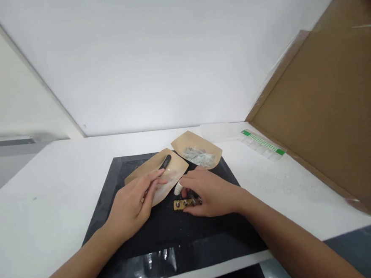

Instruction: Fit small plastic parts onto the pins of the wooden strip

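Observation:
My left hand (131, 202) reaches over the nearer brown paper tray (138, 171), its thumb and fingers closed together. A black, slightly curved bar (165, 161) lies just beyond its fingertips; whether they touch it I cannot tell. Pale small bits show in that tray under the fingers. My right hand (206, 191) curls around a small yellowish block (181, 205) with metal screws standing in it, thumb against its near side. A white finger cot (178, 188) covers one fingertip, above the block. The block's right end is partly hidden by the hand.
A second brown paper tray (185, 141), holding a heap of small clear plastic pieces (201, 157), sits behind the right hand. Beneath lies a black mat (167, 237) on a white table (28, 209). A green-marked clear strip (263, 143) and cardboard (339, 115) are at right.

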`<action>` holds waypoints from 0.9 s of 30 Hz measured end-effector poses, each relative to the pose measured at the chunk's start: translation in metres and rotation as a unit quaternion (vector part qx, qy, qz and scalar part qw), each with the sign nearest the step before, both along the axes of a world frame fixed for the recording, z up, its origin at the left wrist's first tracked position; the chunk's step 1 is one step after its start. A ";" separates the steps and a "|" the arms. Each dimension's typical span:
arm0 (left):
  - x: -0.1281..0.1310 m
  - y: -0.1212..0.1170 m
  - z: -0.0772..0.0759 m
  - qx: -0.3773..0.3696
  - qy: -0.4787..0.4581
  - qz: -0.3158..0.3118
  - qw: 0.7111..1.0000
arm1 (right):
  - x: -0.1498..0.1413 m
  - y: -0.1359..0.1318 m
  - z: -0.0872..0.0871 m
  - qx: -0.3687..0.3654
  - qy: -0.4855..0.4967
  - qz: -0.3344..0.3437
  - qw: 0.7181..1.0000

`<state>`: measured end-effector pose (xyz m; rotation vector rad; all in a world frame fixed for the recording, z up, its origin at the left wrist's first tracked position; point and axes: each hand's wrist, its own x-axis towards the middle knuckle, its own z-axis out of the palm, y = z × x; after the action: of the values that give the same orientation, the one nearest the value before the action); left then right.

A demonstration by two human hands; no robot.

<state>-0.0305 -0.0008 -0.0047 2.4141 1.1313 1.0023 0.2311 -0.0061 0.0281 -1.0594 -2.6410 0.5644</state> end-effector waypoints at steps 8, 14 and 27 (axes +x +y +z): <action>-0.001 -0.001 -0.006 0.053 0.044 -0.054 0.996 | -0.001 0.005 -0.013 -0.033 0.029 -0.027 0.999; 0.000 0.002 -0.010 0.101 0.027 -0.081 0.991 | -0.003 0.004 -0.015 0.007 0.032 -0.024 0.999; -0.001 0.001 -0.010 0.120 0.061 -0.142 0.981 | -0.005 -0.004 -0.015 0.014 0.026 -0.045 0.999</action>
<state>-0.0315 0.0000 -0.0152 2.7622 0.7041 0.9541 0.2260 -0.0105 0.0136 -1.1340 -2.5349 0.5258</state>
